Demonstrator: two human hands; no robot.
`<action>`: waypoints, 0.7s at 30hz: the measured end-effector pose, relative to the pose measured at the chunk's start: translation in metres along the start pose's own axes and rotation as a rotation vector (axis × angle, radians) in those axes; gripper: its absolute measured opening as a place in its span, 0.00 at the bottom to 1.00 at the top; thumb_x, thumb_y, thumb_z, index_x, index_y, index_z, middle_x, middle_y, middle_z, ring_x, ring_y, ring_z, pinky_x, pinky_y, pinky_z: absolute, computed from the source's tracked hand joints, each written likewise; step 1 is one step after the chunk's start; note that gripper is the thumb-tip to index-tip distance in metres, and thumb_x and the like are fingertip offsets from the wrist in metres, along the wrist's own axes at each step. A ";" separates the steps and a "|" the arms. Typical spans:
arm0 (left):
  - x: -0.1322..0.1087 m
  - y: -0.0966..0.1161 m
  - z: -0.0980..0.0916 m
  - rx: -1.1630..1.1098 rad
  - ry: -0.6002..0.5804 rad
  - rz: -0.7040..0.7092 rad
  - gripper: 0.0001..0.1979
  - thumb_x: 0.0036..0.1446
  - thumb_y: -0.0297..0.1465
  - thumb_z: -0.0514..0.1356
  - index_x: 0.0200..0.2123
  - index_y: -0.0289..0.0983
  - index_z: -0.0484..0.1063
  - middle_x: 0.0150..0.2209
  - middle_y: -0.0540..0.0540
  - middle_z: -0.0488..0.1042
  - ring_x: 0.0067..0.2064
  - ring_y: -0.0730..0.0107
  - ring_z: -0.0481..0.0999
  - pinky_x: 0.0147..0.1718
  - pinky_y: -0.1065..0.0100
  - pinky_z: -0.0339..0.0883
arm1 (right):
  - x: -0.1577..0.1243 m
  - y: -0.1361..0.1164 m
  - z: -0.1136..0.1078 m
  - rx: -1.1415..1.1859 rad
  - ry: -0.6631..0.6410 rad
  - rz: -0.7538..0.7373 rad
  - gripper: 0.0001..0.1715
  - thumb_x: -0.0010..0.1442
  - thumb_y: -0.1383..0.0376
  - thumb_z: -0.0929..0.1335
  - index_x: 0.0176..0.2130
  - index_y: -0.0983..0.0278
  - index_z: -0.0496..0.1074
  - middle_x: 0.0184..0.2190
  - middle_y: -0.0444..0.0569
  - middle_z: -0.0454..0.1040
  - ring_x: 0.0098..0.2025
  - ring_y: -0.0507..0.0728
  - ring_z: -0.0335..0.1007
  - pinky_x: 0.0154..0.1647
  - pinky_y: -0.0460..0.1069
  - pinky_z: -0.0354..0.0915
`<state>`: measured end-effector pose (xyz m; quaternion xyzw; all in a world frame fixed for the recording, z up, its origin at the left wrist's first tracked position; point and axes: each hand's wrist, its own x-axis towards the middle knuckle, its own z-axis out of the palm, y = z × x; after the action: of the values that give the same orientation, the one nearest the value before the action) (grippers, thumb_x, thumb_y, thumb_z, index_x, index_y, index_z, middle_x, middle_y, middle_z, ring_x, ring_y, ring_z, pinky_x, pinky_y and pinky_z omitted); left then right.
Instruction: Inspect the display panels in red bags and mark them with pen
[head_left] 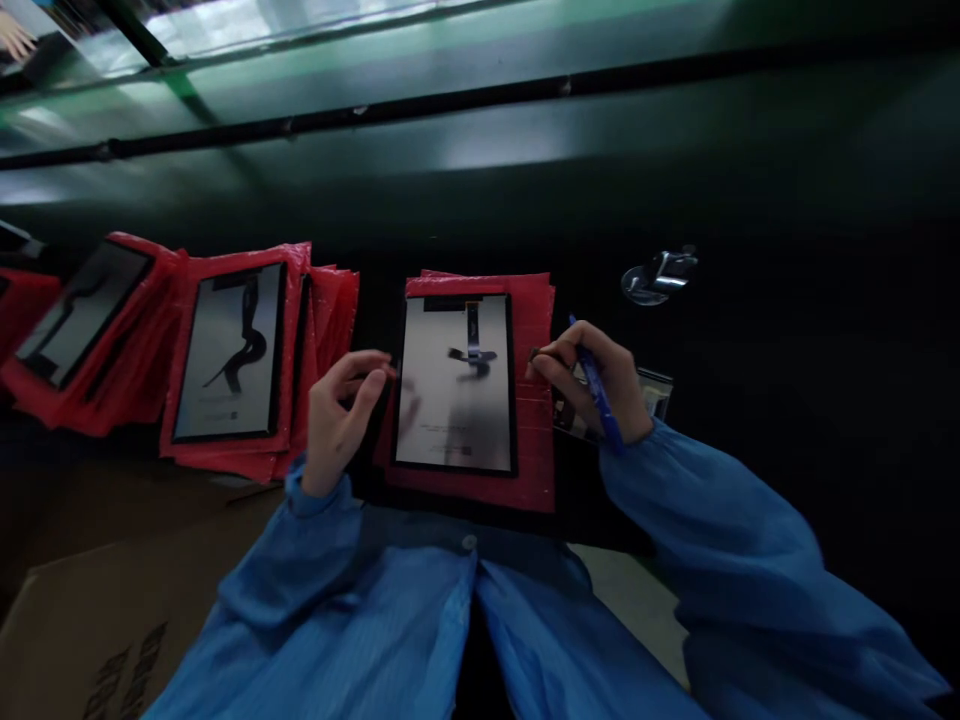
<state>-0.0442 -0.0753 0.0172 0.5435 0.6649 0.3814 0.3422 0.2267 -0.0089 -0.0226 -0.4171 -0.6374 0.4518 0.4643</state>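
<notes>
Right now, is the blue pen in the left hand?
No, the blue pen is gripped in the right hand, while the left hand is held apart from it with no pen.

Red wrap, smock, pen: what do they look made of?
The red wrap looks like thin plastic film: glossy, with creases and shiny highlights. The smock looks like a light synthetic fabric, given its soft sheen and loose folds. The pen is probably plastic, with a glossy blue barrel, though the fingers and dim light leave this open.
</notes>
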 end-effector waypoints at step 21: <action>-0.059 -0.048 -0.020 0.226 -0.290 -0.250 0.09 0.56 0.38 0.62 0.31 0.37 0.74 0.26 0.51 0.71 0.27 0.72 0.66 0.28 0.70 0.56 | -0.002 0.001 -0.001 -0.078 -0.062 0.029 0.23 0.61 0.53 0.74 0.28 0.60 0.60 0.27 0.46 0.75 0.32 0.54 0.78 0.30 0.47 0.67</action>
<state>-0.0733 -0.1414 -0.0127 0.5409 0.7095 0.1765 0.4159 0.2283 -0.0100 -0.0238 -0.4301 -0.6625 0.4458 0.4211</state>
